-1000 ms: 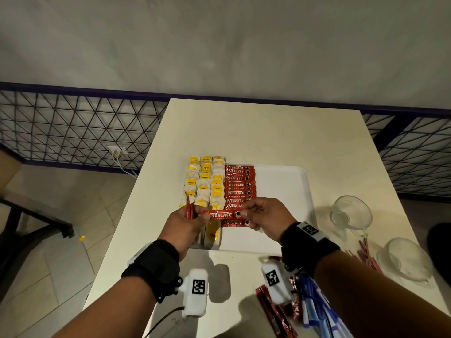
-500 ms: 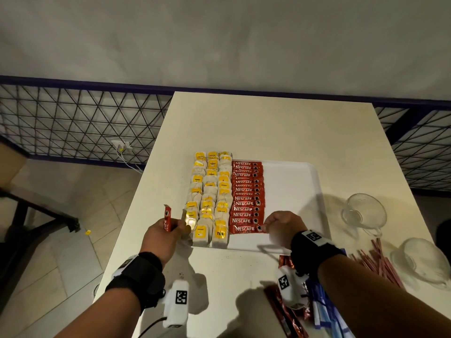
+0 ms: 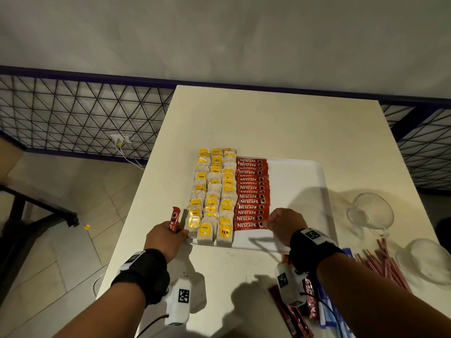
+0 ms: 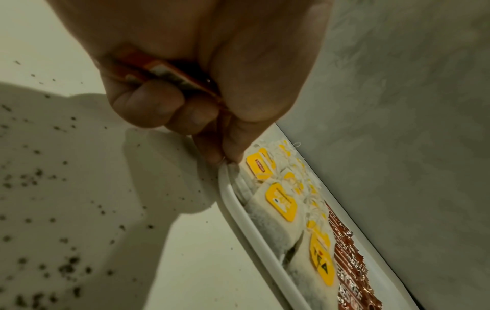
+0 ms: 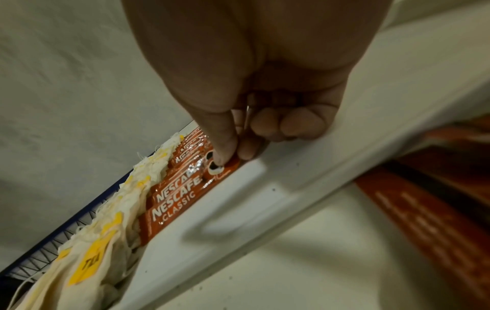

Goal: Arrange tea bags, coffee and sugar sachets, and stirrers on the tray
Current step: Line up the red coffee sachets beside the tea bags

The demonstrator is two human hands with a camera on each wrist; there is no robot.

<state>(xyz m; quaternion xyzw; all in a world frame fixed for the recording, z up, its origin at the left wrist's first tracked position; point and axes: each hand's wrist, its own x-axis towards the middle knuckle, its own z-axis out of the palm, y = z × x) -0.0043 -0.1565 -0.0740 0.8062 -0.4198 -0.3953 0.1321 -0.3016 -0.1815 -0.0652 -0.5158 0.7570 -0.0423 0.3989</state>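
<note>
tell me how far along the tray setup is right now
Done: three columns of tea bags fill the tray at its left end, with a column of coffee sachets beside them. In hand: the right hand touches the nearest one; the left hand holds a spare coffee sachet. Left: stirrers, off the tray.

Both forearms were bare. Each wrist wore a wide black fabric wrist strap point(image 3: 144, 272) point(image 3: 311, 250) carrying a white plastic camera module point(image 3: 178, 303) point(image 3: 289, 285) with a black-and-white square marker; a thin black cable point(image 3: 148, 324) trailed from the left unit.
</note>
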